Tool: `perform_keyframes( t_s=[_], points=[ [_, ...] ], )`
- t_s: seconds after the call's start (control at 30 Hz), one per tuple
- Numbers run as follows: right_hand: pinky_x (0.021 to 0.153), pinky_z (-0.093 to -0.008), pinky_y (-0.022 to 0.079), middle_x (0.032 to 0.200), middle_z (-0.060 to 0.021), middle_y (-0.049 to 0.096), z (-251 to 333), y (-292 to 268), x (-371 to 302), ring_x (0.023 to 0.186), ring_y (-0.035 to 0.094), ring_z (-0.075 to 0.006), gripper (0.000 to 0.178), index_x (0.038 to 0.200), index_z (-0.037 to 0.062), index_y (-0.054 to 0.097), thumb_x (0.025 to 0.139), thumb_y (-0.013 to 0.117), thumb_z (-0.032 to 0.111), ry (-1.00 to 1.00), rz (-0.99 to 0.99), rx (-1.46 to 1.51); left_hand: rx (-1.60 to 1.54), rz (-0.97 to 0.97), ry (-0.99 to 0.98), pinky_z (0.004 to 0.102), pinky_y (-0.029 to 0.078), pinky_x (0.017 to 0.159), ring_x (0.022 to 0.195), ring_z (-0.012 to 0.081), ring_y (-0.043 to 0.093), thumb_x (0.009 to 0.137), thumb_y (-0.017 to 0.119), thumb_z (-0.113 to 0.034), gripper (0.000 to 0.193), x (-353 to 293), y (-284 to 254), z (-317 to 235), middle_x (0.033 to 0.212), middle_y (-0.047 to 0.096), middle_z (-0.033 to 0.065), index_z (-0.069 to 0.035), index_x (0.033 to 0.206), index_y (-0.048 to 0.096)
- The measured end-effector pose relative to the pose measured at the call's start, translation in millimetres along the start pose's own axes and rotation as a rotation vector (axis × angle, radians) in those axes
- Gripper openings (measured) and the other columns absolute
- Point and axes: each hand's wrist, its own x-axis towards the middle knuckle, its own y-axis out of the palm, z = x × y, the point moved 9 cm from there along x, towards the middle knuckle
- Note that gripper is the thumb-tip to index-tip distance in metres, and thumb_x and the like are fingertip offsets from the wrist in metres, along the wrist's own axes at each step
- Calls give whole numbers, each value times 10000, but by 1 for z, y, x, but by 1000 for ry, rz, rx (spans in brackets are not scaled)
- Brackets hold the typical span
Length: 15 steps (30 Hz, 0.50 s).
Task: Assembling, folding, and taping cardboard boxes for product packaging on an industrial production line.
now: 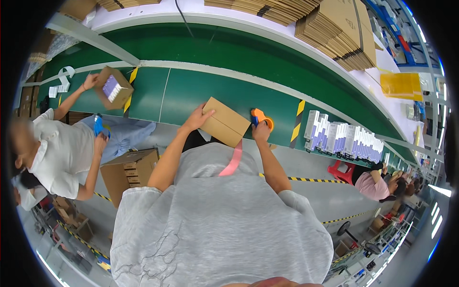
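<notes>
A brown cardboard box [225,121] with its flaps folded shut is tilted over the near edge of the green workbench. My left hand [199,117] grips its left side, thumb on top. In my right hand [260,131], just right of the box, is an orange and dark tape dispenser [262,119] with its head pointing away from me. The fingers wrap round its handle and are partly hidden. I cannot tell whether the dispenser touches the box. A pink strap [233,161] hangs below the box, against my grey shirt.
On my left, a co-worker [62,153] holds an open box [114,88] of purple-and-white cartons and a blue tape dispenser [99,126]. Rows of white-and-purple cartons [342,138] stand at right. Flattened cardboard [334,33] is stacked on the upper shelf. Striped tape [297,122] marks the bench.
</notes>
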Motion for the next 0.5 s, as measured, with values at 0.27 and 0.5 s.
perform_keyframes(
  t_s=[0.27, 0.5],
  points=[
    [707, -351, 536, 847, -116, 696, 49, -114, -4, 761, 676, -202, 408, 988, -49, 627, 889, 680, 343, -73, 244, 1141, 27, 18, -4, 391, 400, 1036, 1217, 359, 532, 895, 590, -505, 751, 3, -1, 1, 1304, 544, 268, 79, 1347, 455],
    [656, -284, 520, 786, -62, 673, 101, -73, -62, 687, 631, -126, 388, 960, -27, 661, 887, 695, 353, -333, 659, 982, 111, -87, 40, 404, 417, 1013, 1171, 382, 547, 884, 626, -447, 668, 3, -4, 13, 1275, 551, 265, 52, 1309, 495]
  ],
)
